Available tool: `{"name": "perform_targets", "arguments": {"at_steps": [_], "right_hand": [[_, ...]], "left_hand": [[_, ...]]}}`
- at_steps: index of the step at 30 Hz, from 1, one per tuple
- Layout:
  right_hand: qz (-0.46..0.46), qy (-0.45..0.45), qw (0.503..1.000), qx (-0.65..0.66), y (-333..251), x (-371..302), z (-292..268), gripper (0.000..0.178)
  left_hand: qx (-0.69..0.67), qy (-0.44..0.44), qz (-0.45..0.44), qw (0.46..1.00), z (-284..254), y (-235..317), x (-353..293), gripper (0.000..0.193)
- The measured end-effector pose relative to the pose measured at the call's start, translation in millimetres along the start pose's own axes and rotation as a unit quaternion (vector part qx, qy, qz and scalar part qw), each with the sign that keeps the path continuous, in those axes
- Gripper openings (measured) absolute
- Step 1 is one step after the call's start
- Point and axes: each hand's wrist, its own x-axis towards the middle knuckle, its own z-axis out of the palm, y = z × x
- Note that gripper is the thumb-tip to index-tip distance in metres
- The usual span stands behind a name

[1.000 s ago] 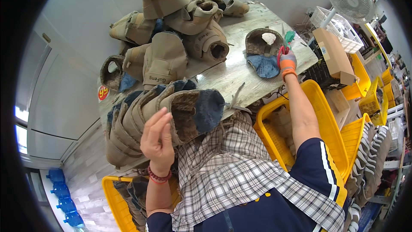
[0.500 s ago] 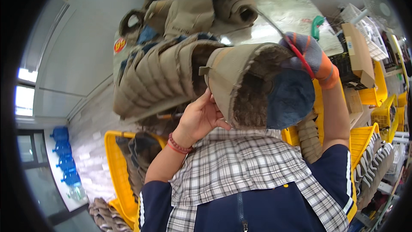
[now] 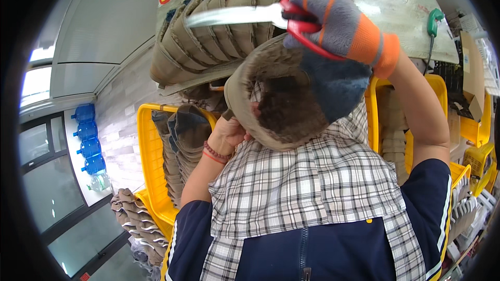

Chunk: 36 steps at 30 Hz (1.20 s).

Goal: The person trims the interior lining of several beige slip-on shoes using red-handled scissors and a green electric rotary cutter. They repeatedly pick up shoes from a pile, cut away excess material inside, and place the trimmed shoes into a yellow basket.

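Note:
A tan boot upper (image 3: 239,96) with brown fleece and a blue patch of lining is held at my chest, its wide opening tipped up. My bare left hand (image 3: 229,132), with a beaded bracelet at the wrist, grips its left lower rim; some of the fingers are hidden behind and inside it. My right hand (image 3: 349,26), in a grey and orange glove, is closed round red-handled scissors (image 3: 245,15). Their long blade points left, blurred by motion, above the upper. Just beyond lies a row of nested boot uppers (image 3: 203,47).
The worktable (image 3: 401,31) carries more uppers at its far side and a green corded tool (image 3: 433,22) at right. Yellow crates of uppers stand left (image 3: 148,161) and right (image 3: 435,91) of me. A cardboard box (image 3: 471,67) is far right; blue water jugs (image 3: 91,148) line the left.
The scissors have swung up off the upper's rim, and their blade now points left. The upper has come lower and tilted, showing more of its inside. My left hand has dropped with it.

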Motion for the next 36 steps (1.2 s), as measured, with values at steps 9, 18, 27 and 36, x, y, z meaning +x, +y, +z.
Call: {"name": "perform_targets", "arguments": {"at_steps": [9, 18, 27, 36], "right_hand": [[0.101, -0.059, 0.968, -0.221, -17.9, -84.4, 2.9, 0.033], [0.099, -0.246, 0.940, -0.217, -17.8, -84.1, 46.1, 0.030], [0.121, -0.324, 0.900, -0.265, -19.7, -74.1, 61.0, 0.027], [0.189, -0.246, 0.927, -0.209, -11.6, -90.1, 30.6, 0.038]], "left_hand": [[-0.008, 0.072, 0.002, 0.997, -28.4, -19.6, 6.0, 0.025], [-0.008, -0.027, -0.019, 0.999, -51.4, -20.8, 10.4, 0.023], [0.005, 0.064, -0.015, 0.998, -38.0, -23.8, 13.1, 0.025], [0.004, 0.000, -0.064, 0.998, -56.0, -17.9, 18.2, 0.023]]}}
